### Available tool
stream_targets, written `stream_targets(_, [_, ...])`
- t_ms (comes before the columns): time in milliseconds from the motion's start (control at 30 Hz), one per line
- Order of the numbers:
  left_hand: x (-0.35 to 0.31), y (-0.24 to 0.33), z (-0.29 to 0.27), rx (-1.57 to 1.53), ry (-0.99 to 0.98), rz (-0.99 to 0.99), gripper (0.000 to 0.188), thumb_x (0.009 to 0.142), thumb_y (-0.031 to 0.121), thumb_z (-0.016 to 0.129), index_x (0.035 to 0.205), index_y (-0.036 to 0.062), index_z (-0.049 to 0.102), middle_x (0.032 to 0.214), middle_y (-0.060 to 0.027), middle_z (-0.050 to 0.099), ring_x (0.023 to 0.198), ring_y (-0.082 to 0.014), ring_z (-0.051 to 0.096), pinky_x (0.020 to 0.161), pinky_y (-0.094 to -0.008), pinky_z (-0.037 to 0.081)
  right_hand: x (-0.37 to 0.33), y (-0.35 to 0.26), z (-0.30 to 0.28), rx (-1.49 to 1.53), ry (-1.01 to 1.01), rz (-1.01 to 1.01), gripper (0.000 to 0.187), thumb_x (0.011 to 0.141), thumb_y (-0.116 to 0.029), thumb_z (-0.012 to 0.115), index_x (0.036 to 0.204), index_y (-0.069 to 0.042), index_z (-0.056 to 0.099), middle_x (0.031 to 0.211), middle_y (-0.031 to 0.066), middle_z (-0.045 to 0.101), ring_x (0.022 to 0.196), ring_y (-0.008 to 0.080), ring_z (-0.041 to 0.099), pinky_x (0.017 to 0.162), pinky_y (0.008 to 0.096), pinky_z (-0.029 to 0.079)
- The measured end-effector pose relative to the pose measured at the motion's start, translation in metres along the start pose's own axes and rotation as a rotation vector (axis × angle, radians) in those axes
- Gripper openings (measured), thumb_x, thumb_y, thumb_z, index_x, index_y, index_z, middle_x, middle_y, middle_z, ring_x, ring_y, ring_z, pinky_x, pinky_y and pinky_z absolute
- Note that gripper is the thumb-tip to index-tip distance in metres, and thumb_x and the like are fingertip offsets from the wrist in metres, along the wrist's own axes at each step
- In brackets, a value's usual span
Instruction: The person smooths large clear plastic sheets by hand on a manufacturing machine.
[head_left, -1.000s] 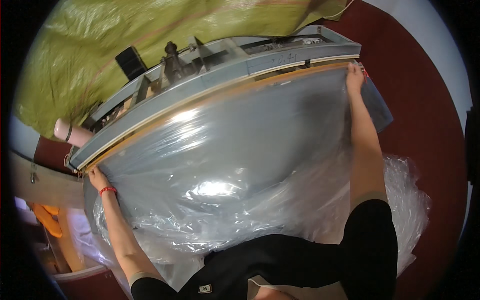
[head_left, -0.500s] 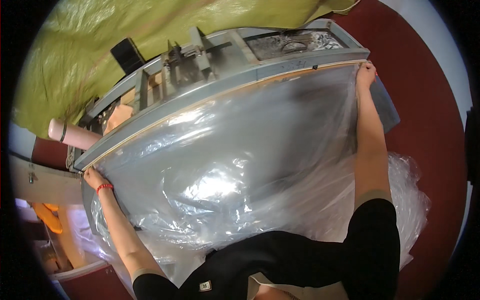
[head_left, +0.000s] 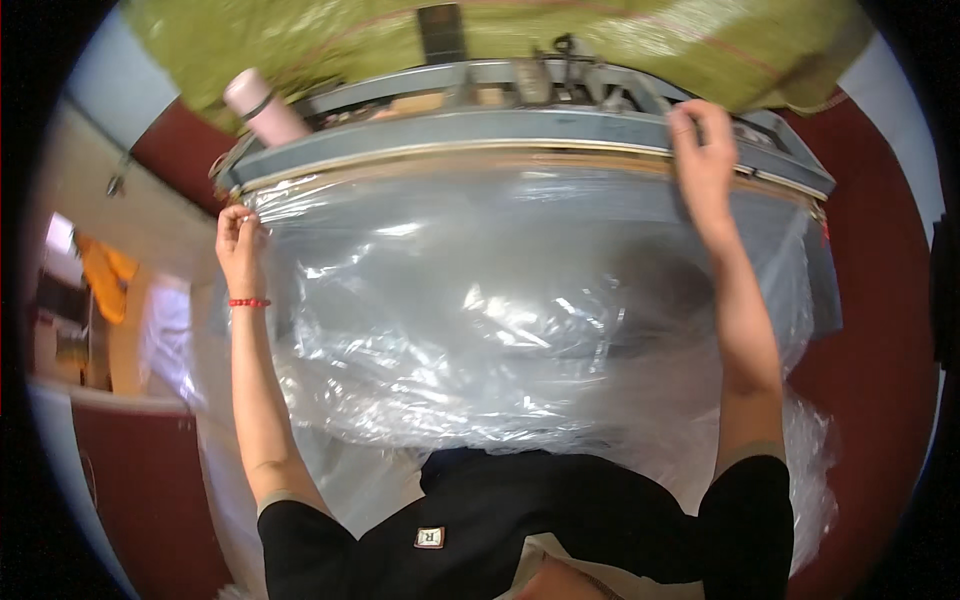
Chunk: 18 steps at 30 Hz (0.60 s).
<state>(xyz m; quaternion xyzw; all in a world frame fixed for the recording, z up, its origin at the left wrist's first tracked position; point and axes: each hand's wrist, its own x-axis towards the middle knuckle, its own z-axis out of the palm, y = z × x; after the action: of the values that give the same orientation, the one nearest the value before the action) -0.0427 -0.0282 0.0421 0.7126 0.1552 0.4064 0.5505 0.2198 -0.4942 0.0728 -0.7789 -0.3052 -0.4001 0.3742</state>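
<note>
Part of the clear sheet (head_left: 450, 345) (behind the black shirt (head_left: 570, 490)) is hidden.

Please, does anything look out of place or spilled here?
The pink bottle leans at the left end of the metal frame, its top jutting past the edge, so it looks askew. I see no spill.

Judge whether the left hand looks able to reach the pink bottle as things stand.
Probably yes: the pink bottle is just beyond the left hand, past the grey frame's near rail, with its upper end uncovered. The hand seems to pinch the clear film, though, and would likely need to let go first.
</note>
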Motion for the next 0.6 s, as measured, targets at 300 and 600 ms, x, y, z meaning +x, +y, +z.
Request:
stream_targets(300, [-0.032,-0.01,-0.122,0.598,0.027,-0.1,0.014,0.084,0.015,0.052,0.088,0.0017,0.056,0.089,-0.0016,0.056,0.087,-0.0097,0.05,0.075,-0.0216,0.038,-0.074,-0.078,0.046,0.589,-0.776,0.274,0.018,0.076,-0.018,0.061,0.071,-0.001,0.056,0.06,-0.0001,0.052,0.061,0.0063,0.045,0.056,0.0221,0.039])
stream_targets(600, [-0.152,0.005,-0.095,0.393,-0.252,-0.147,0.036,0.086,0.024,0.046,0.112,0.0009,0.051,0.119,-0.0121,0.049,0.115,-0.0226,0.041,0.096,-0.031,0.029,-0.137,0.106,-0.157,-0.165,-0.402,0.47,0.018,0.074,-0.015,0.063,0.07,0.001,0.054,0.058,0.0019,0.048,0.057,0.0083,0.041,0.053,0.0229,0.036])
